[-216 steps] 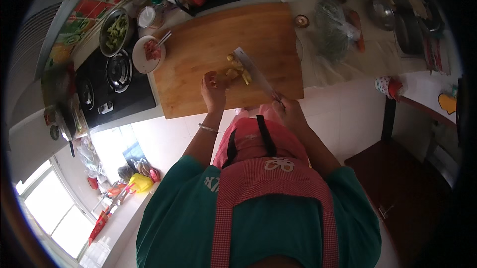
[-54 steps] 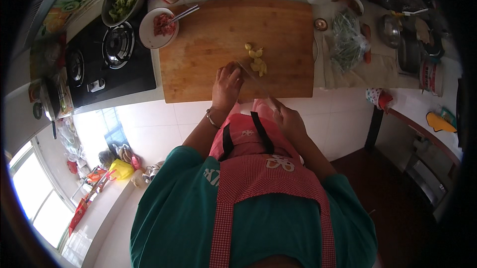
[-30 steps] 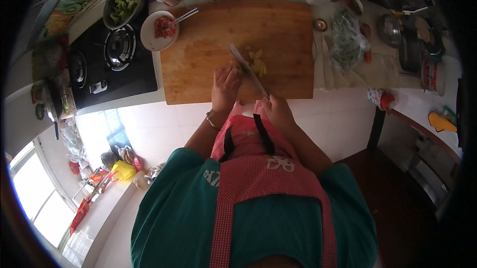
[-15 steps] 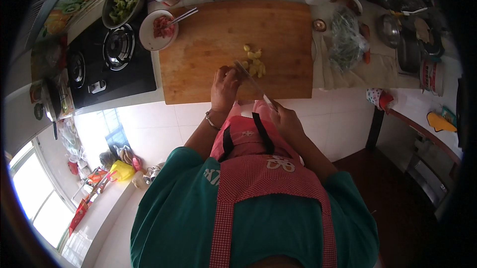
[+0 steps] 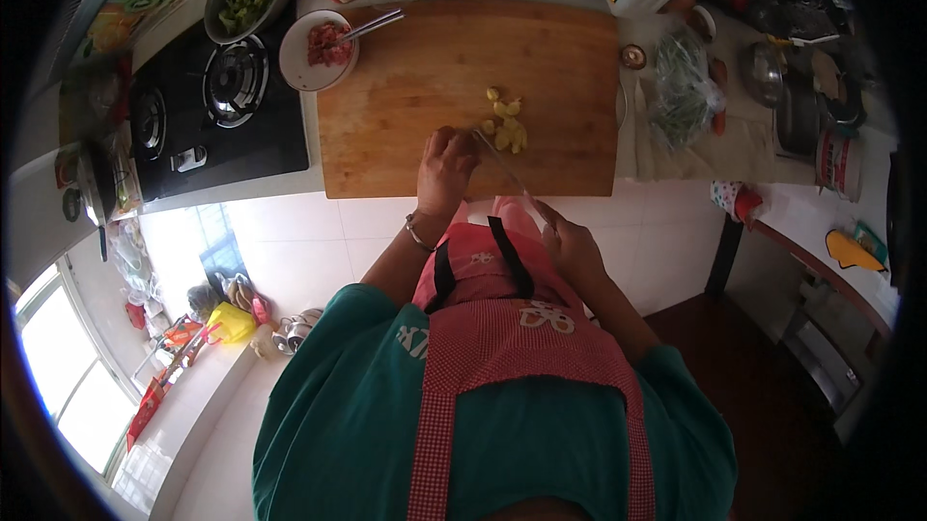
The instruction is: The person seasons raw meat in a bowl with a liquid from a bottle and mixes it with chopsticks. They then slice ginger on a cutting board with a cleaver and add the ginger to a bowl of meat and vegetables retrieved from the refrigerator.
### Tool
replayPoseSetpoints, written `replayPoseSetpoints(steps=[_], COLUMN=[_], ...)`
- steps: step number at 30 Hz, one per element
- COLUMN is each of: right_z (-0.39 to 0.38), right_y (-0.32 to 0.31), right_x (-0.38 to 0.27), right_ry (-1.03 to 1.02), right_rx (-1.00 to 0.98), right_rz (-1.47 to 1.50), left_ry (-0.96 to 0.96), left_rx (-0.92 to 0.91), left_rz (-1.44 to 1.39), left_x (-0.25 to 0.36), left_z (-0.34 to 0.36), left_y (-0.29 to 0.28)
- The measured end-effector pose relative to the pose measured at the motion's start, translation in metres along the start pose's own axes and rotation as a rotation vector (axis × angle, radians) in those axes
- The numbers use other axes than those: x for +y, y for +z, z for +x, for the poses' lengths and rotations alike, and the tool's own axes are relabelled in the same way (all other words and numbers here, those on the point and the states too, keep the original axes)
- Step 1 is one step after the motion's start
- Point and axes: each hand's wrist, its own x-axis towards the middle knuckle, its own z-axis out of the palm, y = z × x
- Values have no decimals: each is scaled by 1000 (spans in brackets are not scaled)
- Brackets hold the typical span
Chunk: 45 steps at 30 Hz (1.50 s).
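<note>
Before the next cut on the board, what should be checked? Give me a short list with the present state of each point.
1. Right hand grips the knife: ok.
2. Left hand rests on the cutting board beside the blade: ok.
3. Left fingertips clear of the edge: cannot tell, too small.
4. Yellow pieces lie in one pile by the blade tip: ok.
5. Board has bare space around the pile: ok.
6. Bowl of red meat overlaps the board's corner: not ok.

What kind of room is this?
Most likely a home kitchen: a gas stove beside a wooden cutting board, where the right hand holds a knife.
</note>
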Motion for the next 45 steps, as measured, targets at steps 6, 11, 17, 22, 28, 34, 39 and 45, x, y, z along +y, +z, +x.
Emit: replayPoseSetpoints(steps=[6, 11, 17, 22, 28, 34, 39, 45], right_z=[11, 44, 48, 19, -1, 8, 45, 55], right_y=[4, 28, 44, 23, 11, 16, 33, 40], right_x=[17, 4, 23, 2, -1, 5, -1, 6], right_ry=[-39, 27, -94, -80, -9, -38, -41, -162], right_rx=[16, 34, 123, 87, 21, 25, 85, 178], right_rz=[28, -60, -125, -59, -45, -19, -162, -80], left_ry=[17, 83, 49, 28, 7, 17, 26, 55], left_rx=[-15, -26, 29, 39, 42, 40, 47, 65], left_rz=[-37, 40, 55, 39, 23, 35, 50, 38], left_x=[-7, -13, 0, 0, 1, 1, 2, -3], left_z=[2, 2, 1, -1, -2, -2, -1, -2], left_y=[2, 6, -6, -1, -1, 0, -1, -2])
